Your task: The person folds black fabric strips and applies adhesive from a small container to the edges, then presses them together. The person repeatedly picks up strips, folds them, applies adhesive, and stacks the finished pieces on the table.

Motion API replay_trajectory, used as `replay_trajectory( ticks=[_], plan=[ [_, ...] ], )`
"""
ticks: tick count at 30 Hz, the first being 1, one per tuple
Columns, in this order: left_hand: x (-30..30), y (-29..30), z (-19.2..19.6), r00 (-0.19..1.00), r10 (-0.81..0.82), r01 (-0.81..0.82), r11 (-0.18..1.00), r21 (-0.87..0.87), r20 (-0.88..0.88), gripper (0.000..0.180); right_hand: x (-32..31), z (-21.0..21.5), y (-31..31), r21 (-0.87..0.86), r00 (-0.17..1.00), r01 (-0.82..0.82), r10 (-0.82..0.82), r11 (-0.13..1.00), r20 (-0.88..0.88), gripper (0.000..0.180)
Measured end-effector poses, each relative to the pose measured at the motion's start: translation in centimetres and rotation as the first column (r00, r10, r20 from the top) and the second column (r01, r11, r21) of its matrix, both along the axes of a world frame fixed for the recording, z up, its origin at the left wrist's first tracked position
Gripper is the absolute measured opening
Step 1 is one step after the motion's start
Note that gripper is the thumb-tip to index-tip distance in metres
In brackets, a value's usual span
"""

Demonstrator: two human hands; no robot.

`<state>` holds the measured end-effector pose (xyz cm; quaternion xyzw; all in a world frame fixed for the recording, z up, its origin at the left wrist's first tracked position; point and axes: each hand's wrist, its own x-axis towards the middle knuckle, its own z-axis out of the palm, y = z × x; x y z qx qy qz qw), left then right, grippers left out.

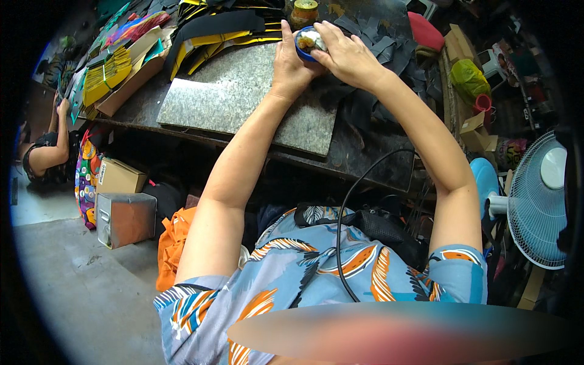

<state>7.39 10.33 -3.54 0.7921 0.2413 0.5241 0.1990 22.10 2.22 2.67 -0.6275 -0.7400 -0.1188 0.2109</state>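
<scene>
A dark workbench (371, 164) is covered by a grey stone slab (243, 97) at its centre, black and yellow cut pieces (219, 30) at eleven o'clock, and dark strips (389, 48) at one o'clock.

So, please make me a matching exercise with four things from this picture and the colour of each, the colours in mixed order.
Things:
1. small round container held by both hands
2. stone slab on the workbench
3. standing fan
4. cloth bundle on the floor

Colours:
A. orange
B. speckled grey
C. pale blue and white
D. dark blue

Pairs: 1-D, 2-B, 3-C, 4-A
</scene>
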Motion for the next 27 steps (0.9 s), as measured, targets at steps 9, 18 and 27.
replay_trajectory(
  ticks=[9,18,27],
  plan=[
    [0.2,-0.3,1.3,0.996,0.026,-0.038,0.988,-0.152,-0.084,0.132,3.8,1.3,0.5,-0.185,0.743,-0.324,0.128,0.928,-0.657,0.041],
    [0.4,0.1,0.5,0.993,0.069,-0.077,0.993,-0.088,-0.095,0.132,0.5,4.8,2.8,-0.037,0.777,0.088,-0.046,0.995,0.628,0.03],
    [0.2,0.0,0.9,0.996,0.012,-0.023,0.993,-0.119,-0.087,0.136,1.3,3.4,-2.0,0.008,0.929,-0.048,0.042,0.999,0.368,0.052]
  ],
)
